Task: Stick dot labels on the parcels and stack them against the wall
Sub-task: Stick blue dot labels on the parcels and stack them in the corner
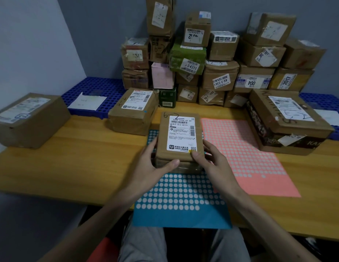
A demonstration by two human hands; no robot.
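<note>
A small brown parcel [179,138] with a white shipping label lies on the blue dot-label sheet [181,197] at the table's middle. My left hand [152,165] grips its left front corner, thumb along the front edge. My right hand [212,159] holds its right front corner, the thumb pressing on a yellow dot [191,151] at the label's lower right. A pink dot-label sheet [246,157] lies to the right. A stack of parcels [217,59] stands against the grey wall behind.
On the wooden table [70,159] sit a brown box [28,120] at far left, another parcel [133,110] left of centre, and a large box [286,121] at right. Blue plastic grids [93,91] run along the wall.
</note>
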